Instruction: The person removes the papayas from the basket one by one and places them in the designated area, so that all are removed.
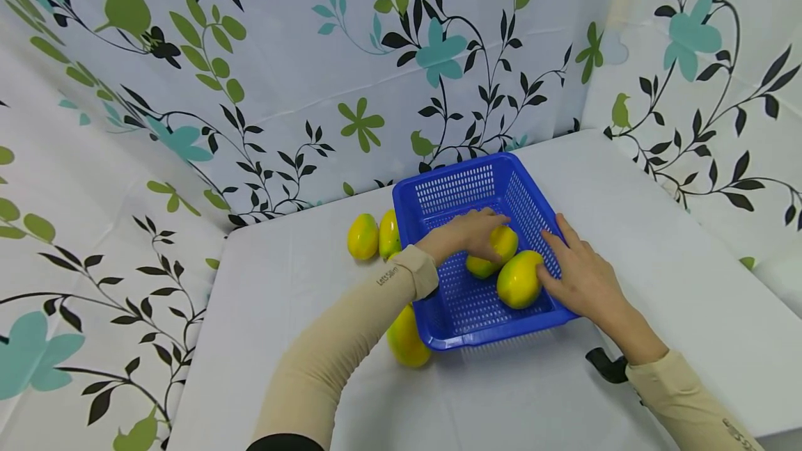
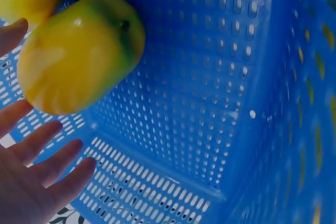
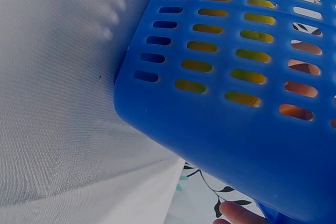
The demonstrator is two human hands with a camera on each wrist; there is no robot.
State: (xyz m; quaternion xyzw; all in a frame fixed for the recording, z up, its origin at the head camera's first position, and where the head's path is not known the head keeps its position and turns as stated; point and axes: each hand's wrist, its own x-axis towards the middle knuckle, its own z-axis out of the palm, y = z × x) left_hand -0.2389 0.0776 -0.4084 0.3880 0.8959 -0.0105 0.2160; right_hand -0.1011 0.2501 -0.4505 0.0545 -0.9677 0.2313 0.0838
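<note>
A blue perforated plastic basket point(image 1: 460, 339) stands on the white table. Inside it lie two yellow-green mangoes, the farther mango point(image 1: 482, 268) and the nearer mango point(image 1: 519, 280). My left hand point(image 1: 473, 232) reaches over the basket's left rim to the farther mango. In the left wrist view its fingers point(image 2: 55, 166) are spread and fairly straight, with the thumb and index finger at the edge of a mango point(image 2: 79, 56). At the right rim my right hand point(image 1: 585, 277) holds the basket, thumb inside; in the right wrist view fingertips point(image 3: 239, 212) show beyond the wall.
Left of the basket lie more mangoes: one mango point(image 1: 363, 236), another mango point(image 1: 389, 232) against the basket wall, and a mango point(image 1: 407, 339) at the near left corner, partly behind the left sleeve point(image 1: 351, 339). A patterned curtain point(image 1: 282, 89) surrounds the table point(image 1: 282, 298).
</note>
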